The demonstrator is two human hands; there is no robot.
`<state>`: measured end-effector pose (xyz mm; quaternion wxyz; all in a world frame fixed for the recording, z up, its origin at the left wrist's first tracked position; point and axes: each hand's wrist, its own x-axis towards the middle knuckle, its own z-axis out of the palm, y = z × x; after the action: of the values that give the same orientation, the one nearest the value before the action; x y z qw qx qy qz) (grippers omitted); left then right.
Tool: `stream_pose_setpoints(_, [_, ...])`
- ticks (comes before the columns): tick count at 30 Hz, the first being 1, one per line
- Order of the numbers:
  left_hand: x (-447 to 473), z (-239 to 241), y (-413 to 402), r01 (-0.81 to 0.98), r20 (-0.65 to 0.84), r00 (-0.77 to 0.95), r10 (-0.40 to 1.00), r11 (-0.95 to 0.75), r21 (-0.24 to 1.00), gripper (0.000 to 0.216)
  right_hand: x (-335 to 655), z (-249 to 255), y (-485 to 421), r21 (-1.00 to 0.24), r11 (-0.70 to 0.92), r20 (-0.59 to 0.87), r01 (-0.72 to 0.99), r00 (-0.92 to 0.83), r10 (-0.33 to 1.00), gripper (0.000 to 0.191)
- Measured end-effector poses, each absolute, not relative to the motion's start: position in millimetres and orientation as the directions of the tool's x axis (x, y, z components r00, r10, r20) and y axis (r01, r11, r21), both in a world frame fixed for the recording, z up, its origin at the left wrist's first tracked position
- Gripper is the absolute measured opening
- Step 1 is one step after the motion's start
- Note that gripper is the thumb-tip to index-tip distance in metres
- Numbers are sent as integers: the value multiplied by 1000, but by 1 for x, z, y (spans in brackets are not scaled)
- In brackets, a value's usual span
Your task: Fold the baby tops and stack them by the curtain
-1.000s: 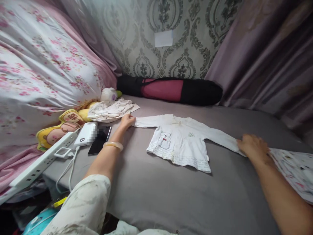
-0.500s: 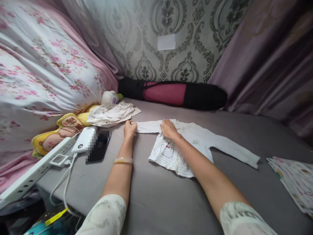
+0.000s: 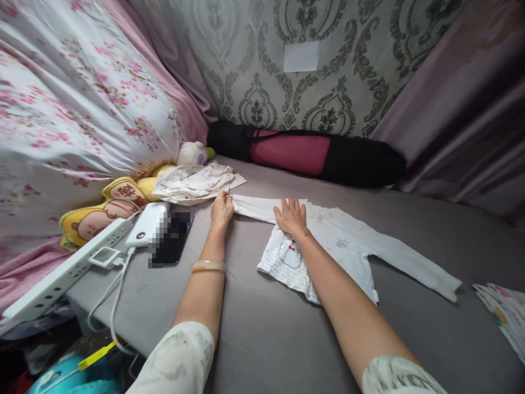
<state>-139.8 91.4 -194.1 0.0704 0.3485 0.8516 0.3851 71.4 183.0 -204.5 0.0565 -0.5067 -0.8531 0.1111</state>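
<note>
A small white long-sleeved baby shirt (image 3: 348,246) with a bear print lies flat on the grey bed sheet (image 3: 266,328). My left hand (image 3: 222,208) pinches the cuff of the shirt's left sleeve, fingers closed on the fabric. My right hand (image 3: 292,216) lies flat, fingers spread, on the shoulder where that sleeve joins the body. The other sleeve stretches out to the right, untouched.
A crumpled pale garment (image 3: 192,183) lies just beyond my left hand. A black phone (image 3: 172,246), white power bank (image 3: 147,230) and power strip (image 3: 61,276) sit at left beside a cartoon pillow (image 3: 102,210). A black-and-pink roll (image 3: 307,153) lies by the wall; patterned cloth (image 3: 504,317) at right.
My right hand left the right cuff, crossed over and now presses flat on the shirt's left shoulder. My left hand stays at the left cuff.
</note>
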Motion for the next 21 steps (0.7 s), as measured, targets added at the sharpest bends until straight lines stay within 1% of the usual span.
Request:
stream_pose_setpoints(6, [-136,-191,88,649,212,-693,689,468,600,32,70,-206,184,-227,446,-8,866,-460,888,65])
stream_pose_setpoints(11, [-134,-199,89,684,190,-693,695,550,479,33,68,-208,183,-221,435,3,873,-446,895,64])
stream_pose_setpoints(13, [-130,-198,90,681,201,-717,667,609,407,34,67,-208,182,-224,425,8,877,-434,901,63])
stream_pose_setpoints(17, [-115,-187,96,627,291,-777,559,733,264,32,67,-208,181,-240,422,28,874,-428,903,63])
stream_pose_setpoints(19, [-105,-181,98,680,332,-724,604,705,201,30,67,-207,181,-253,421,33,871,-427,904,63])
stream_pose_setpoints(21, [-92,-178,100,802,355,-587,728,583,132,32,67,-207,180,-265,416,34,870,-422,906,64])
